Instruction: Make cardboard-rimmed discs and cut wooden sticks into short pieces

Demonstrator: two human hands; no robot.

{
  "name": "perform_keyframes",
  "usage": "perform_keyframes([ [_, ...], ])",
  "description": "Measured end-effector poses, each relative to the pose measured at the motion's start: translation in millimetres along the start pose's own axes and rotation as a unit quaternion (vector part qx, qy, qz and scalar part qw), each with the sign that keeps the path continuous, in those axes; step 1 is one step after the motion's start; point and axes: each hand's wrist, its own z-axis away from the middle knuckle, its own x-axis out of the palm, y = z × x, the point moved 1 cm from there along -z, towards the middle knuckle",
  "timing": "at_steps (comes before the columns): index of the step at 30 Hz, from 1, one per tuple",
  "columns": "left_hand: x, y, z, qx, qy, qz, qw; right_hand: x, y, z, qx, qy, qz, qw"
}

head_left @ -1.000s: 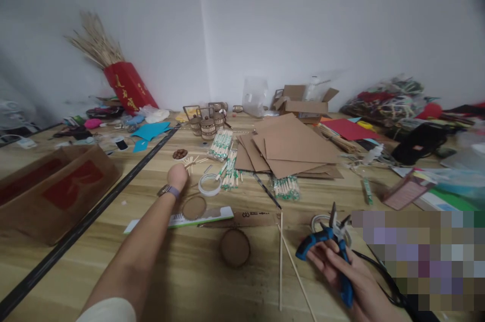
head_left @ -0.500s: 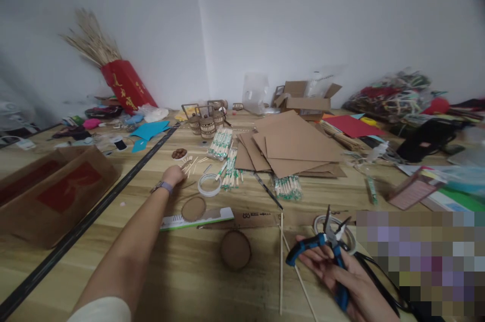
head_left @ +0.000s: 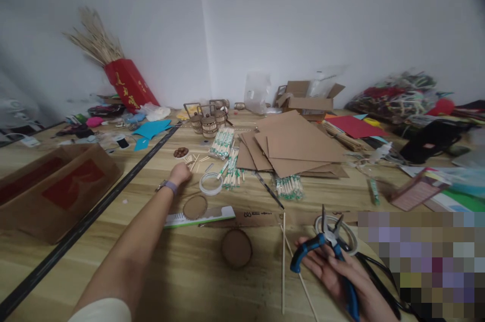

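My left hand reaches out at the left, fingers closed at the pile of short wooden sticks; what its fingertips hold is hidden. In my right hand lie blue-handled pliers, their jaws apart and pointing up. Two long thin sticks lie beside that hand. Between my hands a round cardboard piece with a dark rim rests on the table. A smaller cardboard disc sits on a white and green strip. A roll of white tape is right of my left hand.
Cardboard sheets and packs of sticks lie in the middle. Small woven baskets stand behind. A brown paper bag is at the left, a small pink box at the right. A second tape roll lies behind the pliers.
The pliers have turned slightly in my right hand, and their jaws are a little closer together. My left hand stays at the short sticks. The whole view has shifted slightly.
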Motion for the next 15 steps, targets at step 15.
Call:
perform_keyframes([
  [15, -21.9, 37, 30, -0.005, -0.056, -0.037, 0.998, 2, -6, 0, 0.030, -0.027, -0.057, 0.998],
])
